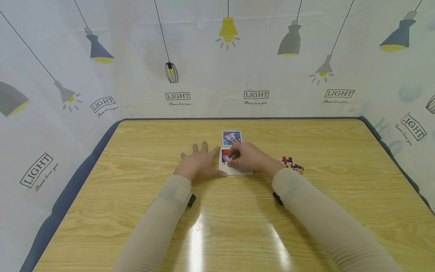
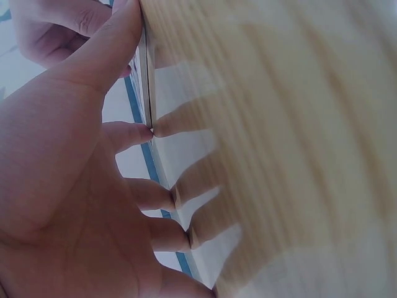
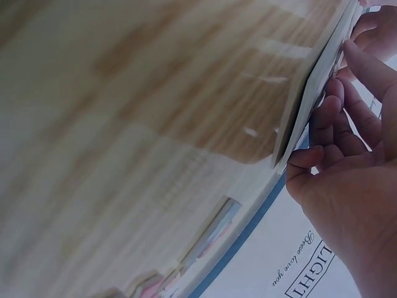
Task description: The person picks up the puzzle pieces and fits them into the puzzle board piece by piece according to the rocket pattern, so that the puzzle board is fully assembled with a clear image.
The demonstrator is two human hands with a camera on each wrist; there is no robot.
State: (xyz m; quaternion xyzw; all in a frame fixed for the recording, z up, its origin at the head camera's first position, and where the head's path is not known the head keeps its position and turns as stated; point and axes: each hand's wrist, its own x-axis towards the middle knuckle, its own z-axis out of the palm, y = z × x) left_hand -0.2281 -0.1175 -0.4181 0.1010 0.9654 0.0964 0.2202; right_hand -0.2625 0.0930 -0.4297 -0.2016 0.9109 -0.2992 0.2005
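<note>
A puzzle board [image 1: 236, 172] with a white border lies flat on the table, its upper left part filled with red and purple pieces. My left hand [image 1: 200, 162] rests flat beside it with fingers spread, the thumb and index finger touching the board's left edge. Over the board, my right hand [image 1: 249, 156] has curled fingers and pinches a puzzle piece [image 1: 227, 158], mostly hidden by the fingertips. In the right wrist view the board [image 3: 316, 77] appears edge-on under the right hand [image 3: 347, 130]. A picture card [image 1: 232, 137] with a cartoon face lies just beyond the board.
Several loose puzzle pieces [image 1: 297, 169] lie on the table to the right, next to my right forearm. The wooden table [image 1: 136, 158] ends at a dark blue edge [image 1: 170, 119] at the back, before a lamp-printed backdrop [image 1: 204, 75].
</note>
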